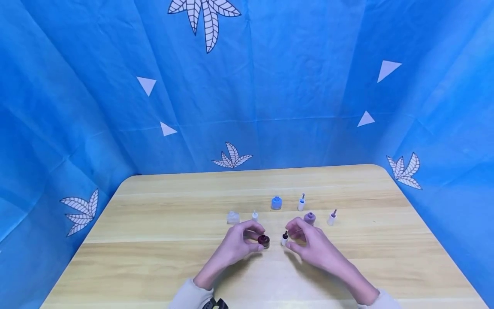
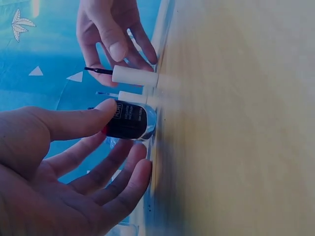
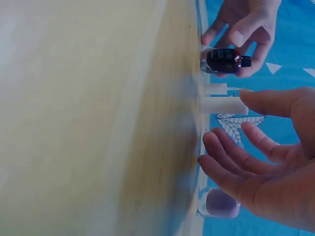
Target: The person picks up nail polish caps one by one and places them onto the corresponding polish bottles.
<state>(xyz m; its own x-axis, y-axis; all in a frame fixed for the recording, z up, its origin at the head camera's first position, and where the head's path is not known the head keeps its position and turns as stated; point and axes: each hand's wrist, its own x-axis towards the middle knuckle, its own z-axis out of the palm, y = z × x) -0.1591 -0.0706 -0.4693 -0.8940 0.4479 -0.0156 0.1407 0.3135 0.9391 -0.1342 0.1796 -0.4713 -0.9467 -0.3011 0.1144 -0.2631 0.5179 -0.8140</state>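
A dark red nail polish bottle [image 1: 264, 241] stands uncapped on the table, its label visible in the left wrist view. My left hand [image 1: 241, 240] is around it with fingers spread, the thumb tip right at the bottle's side. To its right a white brush cap [image 1: 284, 241] stands on end, dark brush pointing up. My right hand [image 1: 310, 242] is beside this cap, thumb tip close to it and the other fingers loosely apart. In the right wrist view, the white cap [image 3: 224, 105] shows in front of the thumb, with the dark bottle [image 3: 224, 60] farther off.
Behind the hands stand a clear bottle [image 1: 233, 218] with a white brush cap [image 1: 255, 216], a blue bottle [image 1: 276, 203] with its cap [image 1: 301, 204], and a purple bottle [image 1: 309, 218] with its cap [image 1: 332, 219]. A blue cloth [image 1: 293, 86] hangs around the wooden table [image 1: 154, 266].
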